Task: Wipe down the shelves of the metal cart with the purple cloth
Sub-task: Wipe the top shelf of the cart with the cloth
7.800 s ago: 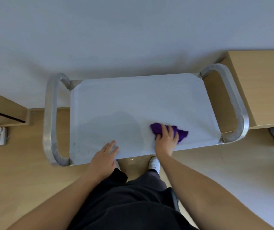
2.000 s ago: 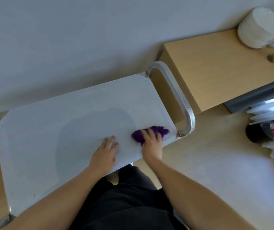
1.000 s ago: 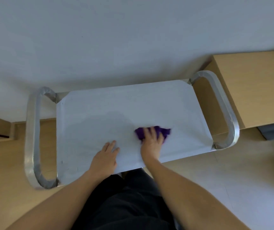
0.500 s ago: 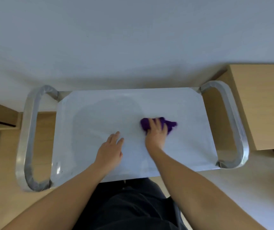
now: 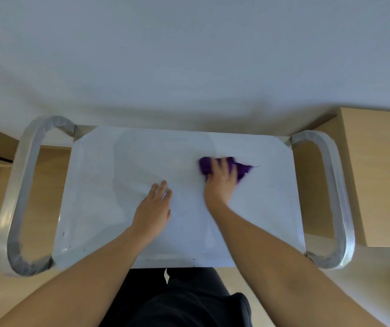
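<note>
Here the purple cloth (image 5: 227,167) is bunched up into a small, soft lump, dark and a bit fuzzy, with one corner poking out to the right. It lies on the top shelf (image 5: 118,185) of the metal cart (image 5: 260,220), a little right of the middle and nearer the far edge. The right hand (image 5: 221,179) lies on top of it, fingers (image 5: 215,165) spread and pressing the cloth flat on the shelf. The left hand (image 5: 154,208) rests flat and open on the shelf, holding nothing, just beside the right one. The shelf is pale, smooth and shiny. Bare shelf shows all around both hands. A rounded metal handle (image 5: 17,197) curves at each end. A wall (image 5: 189,55) stands right behind the far edge.
</note>
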Action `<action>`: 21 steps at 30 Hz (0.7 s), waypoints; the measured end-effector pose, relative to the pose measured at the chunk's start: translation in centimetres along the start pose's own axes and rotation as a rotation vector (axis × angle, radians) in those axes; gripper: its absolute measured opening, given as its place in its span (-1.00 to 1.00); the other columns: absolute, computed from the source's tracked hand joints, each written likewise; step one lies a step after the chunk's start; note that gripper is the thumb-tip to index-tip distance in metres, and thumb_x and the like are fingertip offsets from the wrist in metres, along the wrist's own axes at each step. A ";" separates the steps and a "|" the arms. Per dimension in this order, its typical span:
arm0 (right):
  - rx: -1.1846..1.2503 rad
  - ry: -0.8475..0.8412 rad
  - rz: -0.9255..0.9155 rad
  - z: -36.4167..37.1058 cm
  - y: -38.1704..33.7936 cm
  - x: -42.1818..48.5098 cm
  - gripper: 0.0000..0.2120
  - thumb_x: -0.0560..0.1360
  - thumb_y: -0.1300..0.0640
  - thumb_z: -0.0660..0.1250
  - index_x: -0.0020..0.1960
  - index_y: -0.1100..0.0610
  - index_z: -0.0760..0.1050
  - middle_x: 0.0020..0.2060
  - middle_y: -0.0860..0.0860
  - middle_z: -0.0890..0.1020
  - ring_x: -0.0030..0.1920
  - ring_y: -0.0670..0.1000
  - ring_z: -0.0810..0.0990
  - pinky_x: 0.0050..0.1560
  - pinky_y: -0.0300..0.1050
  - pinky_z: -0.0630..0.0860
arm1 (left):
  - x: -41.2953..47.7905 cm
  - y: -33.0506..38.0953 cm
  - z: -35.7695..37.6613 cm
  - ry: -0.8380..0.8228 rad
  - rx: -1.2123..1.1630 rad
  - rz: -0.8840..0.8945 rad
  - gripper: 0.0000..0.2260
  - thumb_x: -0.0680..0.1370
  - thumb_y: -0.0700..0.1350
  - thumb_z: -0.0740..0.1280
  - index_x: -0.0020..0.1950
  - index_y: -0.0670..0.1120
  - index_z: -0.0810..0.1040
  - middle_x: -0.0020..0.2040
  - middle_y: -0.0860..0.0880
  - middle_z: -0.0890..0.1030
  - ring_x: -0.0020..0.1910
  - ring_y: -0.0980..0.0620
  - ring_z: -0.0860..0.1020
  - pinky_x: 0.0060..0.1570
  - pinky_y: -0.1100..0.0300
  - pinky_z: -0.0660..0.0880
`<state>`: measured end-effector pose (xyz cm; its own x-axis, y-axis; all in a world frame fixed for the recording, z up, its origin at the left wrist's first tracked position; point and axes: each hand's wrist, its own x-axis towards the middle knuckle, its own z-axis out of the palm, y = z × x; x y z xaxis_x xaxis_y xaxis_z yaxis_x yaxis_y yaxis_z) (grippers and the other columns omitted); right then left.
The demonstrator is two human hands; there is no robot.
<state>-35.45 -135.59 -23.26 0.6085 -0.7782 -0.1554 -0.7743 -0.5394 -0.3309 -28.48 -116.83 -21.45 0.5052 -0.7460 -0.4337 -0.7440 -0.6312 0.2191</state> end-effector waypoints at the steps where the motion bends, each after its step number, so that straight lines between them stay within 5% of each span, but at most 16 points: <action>1: 0.009 -0.062 -0.154 0.9 -1.5 -0.8 -0.50 0.54 0.20 0.24 0.46 -0.03 0.34 0.47 0.05 0.35 0.50 0.15 0.21 0.54 0.03 0.03 | 0.0 0.0 0.0 -0.004 0.004 -0.009 -0.50 0.61 -0.05 0.21 0.52 -0.14 0.18 0.58 -0.11 -0.01 0.55 -0.13 0.04 0.25 0.06 0.45; 4: 0.019 -0.220 -0.625 0.9 -1.7 0.0 -0.55 0.53 0.19 0.32 0.40 -0.03 0.42 0.42 0.02 0.43 0.44 0.21 0.32 0.46 0.10 0.25 | 0.0 0.0 0.2 -0.004 -0.004 -0.028 -0.49 0.61 -0.06 0.22 0.52 -0.13 0.18 0.58 -0.09 0.01 0.55 -0.12 0.03 0.26 0.08 0.45; 6: -0.016 -0.182 -0.681 -0.6 0.9 2.6 -0.57 0.53 0.19 0.32 0.39 0.02 0.46 0.38 0.06 0.47 0.38 0.21 0.40 0.43 0.05 0.28 | -0.1 0.0 0.2 0.004 -0.030 -0.036 -0.50 0.60 -0.09 0.23 0.52 -0.11 0.20 0.59 -0.05 0.00 0.56 -0.08 0.01 0.23 0.10 0.47; 8: 0.010 -0.044 -0.387 -2.1 4.4 4.8 -0.56 0.50 0.24 0.30 0.38 0.06 0.46 0.35 0.11 0.49 0.33 0.24 0.44 0.40 0.06 0.30 | -0.1 0.1 0.2 0.000 -0.044 -0.042 -0.52 0.61 -0.11 0.22 0.52 -0.08 0.19 0.59 -0.02 -0.02 0.56 -0.05 -0.01 0.20 0.13 0.48; 11: 0.140 0.141 0.285 -3.2 6.5 6.0 -0.56 0.58 0.17 0.17 0.46 0.00 0.32 0.46 0.05 0.35 0.45 0.20 0.26 0.50 0.10 0.15 | 0.0 0.6 0.0 -0.011 -0.050 -0.050 -0.53 0.62 -0.12 0.21 0.51 -0.07 0.18 0.59 0.02 -0.07 0.56 -0.01 -0.05 0.13 0.17 0.51; 13: 0.093 0.140 0.373 -2.2 3.7 5.8 -0.52 0.58 0.14 0.15 0.50 -0.01 0.25 0.52 0.04 0.25 0.53 0.14 0.13 0.55 0.03 -0.05 | -0.1 0.7 -0.3 -0.018 -0.053 -0.065 -0.55 0.62 -0.13 0.22 0.49 -0.06 0.20 0.59 0.03 -0.05 0.56 0.00 -0.04 0.09 0.18 0.54; 15: 0.061 0.038 0.092 -0.6 0.0 4.7 -0.47 0.55 0.17 0.19 0.50 -0.01 0.25 0.52 0.07 0.25 0.55 0.14 0.10 0.56 0.02 -0.09 | -0.2 0.6 -0.5 -0.007 -0.060 -0.075 -0.55 0.61 -0.14 0.25 0.48 -0.07 0.23 0.59 0.02 -0.02 0.56 0.00 -0.02 0.09 0.17 0.54; 18: 0.035 -0.174 -0.442 1.0 -2.4 2.6 -0.50 0.54 0.22 0.25 0.45 -0.03 0.36 0.48 0.04 0.34 0.52 0.20 0.17 0.52 0.09 0.13 | -0.4 0.4 -0.5 0.008 -0.083 -0.076 -0.53 0.59 -0.15 0.29 0.48 -0.10 0.27 0.58 -0.01 0.03 0.56 -0.02 0.03 0.11 0.14 0.55; 21: 0.036 -0.105 -0.496 -0.3 0.7 4.7 -0.55 0.53 0.13 0.31 0.41 -0.06 0.42 0.44 0.02 0.41 0.44 0.23 0.32 0.39 0.07 0.34 | -0.5 0.2 -0.2 0.014 -0.091 -0.075 -0.53 0.59 -0.14 0.27 0.49 -0.08 0.26 0.59 0.02 0.03 0.56 0.00 0.03 0.04 0.13 0.58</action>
<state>-33.17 -139.69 -23.90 0.9172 -0.3934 -0.0628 -0.3818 -0.8230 -0.4205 -28.82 -116.62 -21.01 0.5646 -0.6982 -0.4402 -0.6613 -0.7018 0.2649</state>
